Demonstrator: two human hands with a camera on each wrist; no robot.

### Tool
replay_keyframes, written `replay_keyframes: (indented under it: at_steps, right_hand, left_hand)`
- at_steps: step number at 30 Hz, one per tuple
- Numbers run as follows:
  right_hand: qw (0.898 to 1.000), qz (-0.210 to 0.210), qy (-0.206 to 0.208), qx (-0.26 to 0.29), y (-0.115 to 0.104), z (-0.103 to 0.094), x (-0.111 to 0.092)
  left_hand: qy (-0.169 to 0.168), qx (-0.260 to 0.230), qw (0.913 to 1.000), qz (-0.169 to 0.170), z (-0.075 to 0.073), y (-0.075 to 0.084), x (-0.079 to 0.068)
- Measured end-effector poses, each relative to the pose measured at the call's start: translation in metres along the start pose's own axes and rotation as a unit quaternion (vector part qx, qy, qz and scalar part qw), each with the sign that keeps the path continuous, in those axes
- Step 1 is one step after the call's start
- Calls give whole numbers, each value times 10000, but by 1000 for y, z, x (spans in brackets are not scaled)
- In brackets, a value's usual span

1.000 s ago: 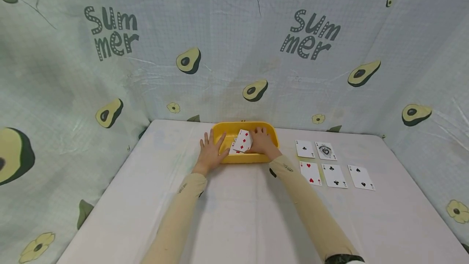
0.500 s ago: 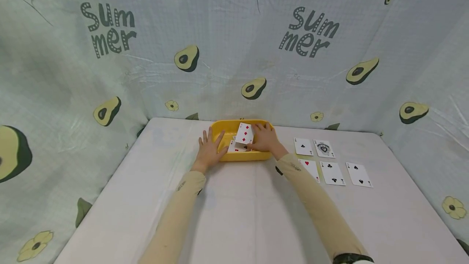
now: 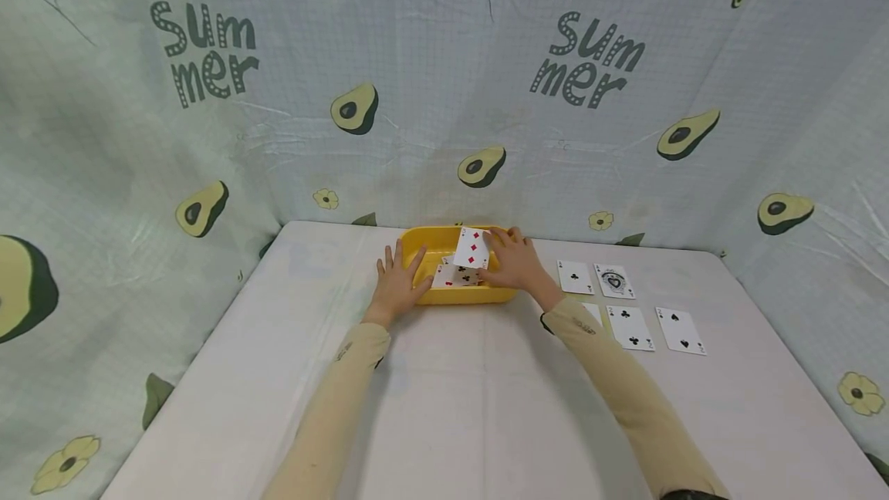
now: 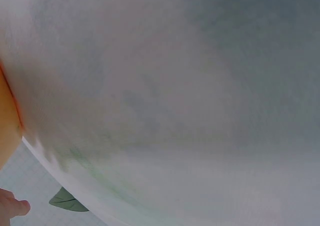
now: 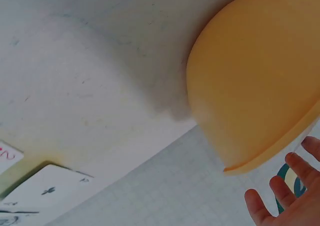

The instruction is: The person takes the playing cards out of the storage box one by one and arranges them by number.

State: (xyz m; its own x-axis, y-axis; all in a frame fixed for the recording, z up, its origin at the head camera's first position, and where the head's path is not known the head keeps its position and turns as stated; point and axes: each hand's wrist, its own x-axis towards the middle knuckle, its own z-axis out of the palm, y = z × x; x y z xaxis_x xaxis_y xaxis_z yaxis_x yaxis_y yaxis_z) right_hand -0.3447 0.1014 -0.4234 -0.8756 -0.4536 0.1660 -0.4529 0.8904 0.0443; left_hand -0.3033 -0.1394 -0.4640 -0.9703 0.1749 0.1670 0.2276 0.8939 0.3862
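Observation:
In the head view, a yellow tray [image 3: 458, 296] stands at the back of the table. My left hand [image 3: 394, 284] rests on its left side with the fingers spread. Over the tray's right part, my right hand [image 3: 515, 262] pinches a diamonds playing card [image 3: 471, 248], raised above other cards. Below it a clubs card [image 3: 466, 276] and a red-suited card [image 3: 443, 278] lie overlapping in the tray. The right wrist view shows the tray's outer wall [image 5: 250, 75] and several fingers [image 5: 297, 168] by its rim; the left wrist view catches only a fingertip [image 4: 19, 207].
Right of the tray, face-up cards lie in two rows: an ace of clubs [image 3: 575, 278] and an ornate ace [image 3: 614, 282] behind, a two of clubs [image 3: 630, 328] and a two of spades [image 3: 681, 331] nearer. My right sleeve partly covers a red two. Patterned cloth [image 3: 417, 60] hangs behind.
My right hand has lifted the diamonds card and shifted right with it, uncovering the clubs card below. The left hand stays on the tray. My right sleeve now covers more of the red two.

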Motion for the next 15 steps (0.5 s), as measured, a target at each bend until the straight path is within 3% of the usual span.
replay_keyframes:
  at_steps: [15]
  right_hand:
    - [9990, -260, 372, 53, 9, -13, -35]
  left_hand:
    - [4, -12, 10000, -6, 1, -1, 0]
